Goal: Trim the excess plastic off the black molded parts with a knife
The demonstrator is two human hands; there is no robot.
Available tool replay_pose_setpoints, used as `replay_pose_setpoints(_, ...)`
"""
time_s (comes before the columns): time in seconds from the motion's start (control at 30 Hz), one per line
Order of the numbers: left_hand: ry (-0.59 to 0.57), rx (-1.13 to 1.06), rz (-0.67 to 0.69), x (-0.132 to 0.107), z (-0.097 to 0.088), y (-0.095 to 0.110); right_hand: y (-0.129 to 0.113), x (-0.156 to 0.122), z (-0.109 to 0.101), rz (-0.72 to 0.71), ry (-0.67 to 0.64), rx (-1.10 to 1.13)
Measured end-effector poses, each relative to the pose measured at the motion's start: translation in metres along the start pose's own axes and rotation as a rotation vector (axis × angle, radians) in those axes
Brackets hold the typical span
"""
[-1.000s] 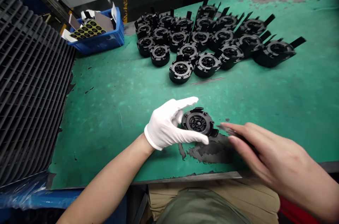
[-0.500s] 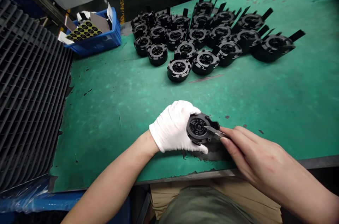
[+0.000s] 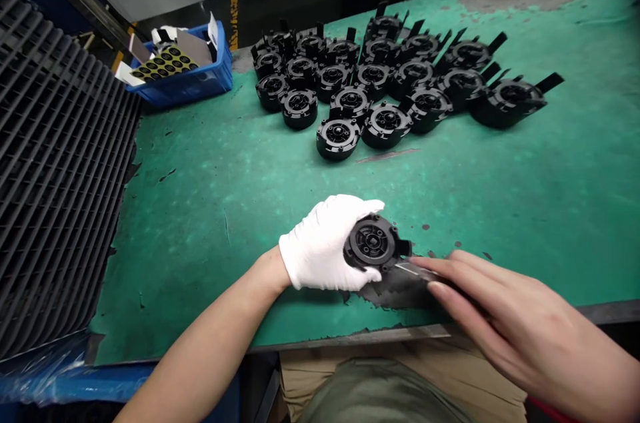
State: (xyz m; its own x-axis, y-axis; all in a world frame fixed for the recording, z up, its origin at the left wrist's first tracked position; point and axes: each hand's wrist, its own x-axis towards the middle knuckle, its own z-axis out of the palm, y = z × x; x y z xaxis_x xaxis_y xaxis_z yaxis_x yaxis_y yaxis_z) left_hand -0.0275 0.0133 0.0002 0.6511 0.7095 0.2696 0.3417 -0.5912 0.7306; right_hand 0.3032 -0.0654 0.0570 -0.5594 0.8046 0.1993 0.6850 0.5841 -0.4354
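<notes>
My left hand point(image 3: 327, 244), in a white glove, is wrapped round the left side of a round black plastic housing point(image 3: 373, 241) near the table's front edge. The ringed face of the housing points up, and a short tab sticks out on its right. My bare right hand point(image 3: 493, 303) grips a knife point(image 3: 413, 269) between thumb and fingers. Its pointed metal blade lies at the lower right rim of the housing; whether it touches cannot be made out. Most of the knife's handle is hidden in the hand.
Several similar black housings point(image 3: 337, 136) stand grouped at the back of the green table point(image 3: 225, 170). A blue bin point(image 3: 185, 86) with a sheet of round stickers point(image 3: 167, 63) sits back left. Stacked grey ribbed panels point(image 3: 55, 183) rise along the left edge.
The knife has moved from over the housing's face to its lower right rim, as my right hand shifted right and down. My left hand still holds the housing, turned slightly.
</notes>
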Motion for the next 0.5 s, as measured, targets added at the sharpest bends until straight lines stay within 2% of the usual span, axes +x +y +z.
replay_pose_setpoints(0.13, -0.008, -0.087, 0.113, -0.010, -0.004, -0.003, 0.026, 0.008, -0.018, -0.048, -0.016, -0.004)
replay_pose_setpoints(0.2, 0.057, -0.108, 0.122, -0.009, -0.003, -0.004, 0.036, 0.014, -0.020, -0.096, -0.036, -0.072)
replay_pose_setpoints(0.27, 0.178, -0.114, 0.057, -0.008, -0.001, -0.005, 0.042, 0.019, -0.020, -0.127, -0.061, -0.101)
replay_pose_setpoints(0.37, 0.301, -0.159, -0.174, -0.005, 0.001, -0.004, 0.048, 0.024, -0.018, -0.121, -0.048, -0.059)
replay_pose_setpoints(0.43, 0.256, -0.166, -0.279, -0.003, 0.003, 0.000, 0.052, 0.028, -0.018, -0.080, -0.006, -0.047)
replay_pose_setpoints(0.5, 0.171, -0.107, -0.274, -0.002, 0.005, 0.005, 0.057, 0.032, -0.018, -0.056, 0.030, -0.064)
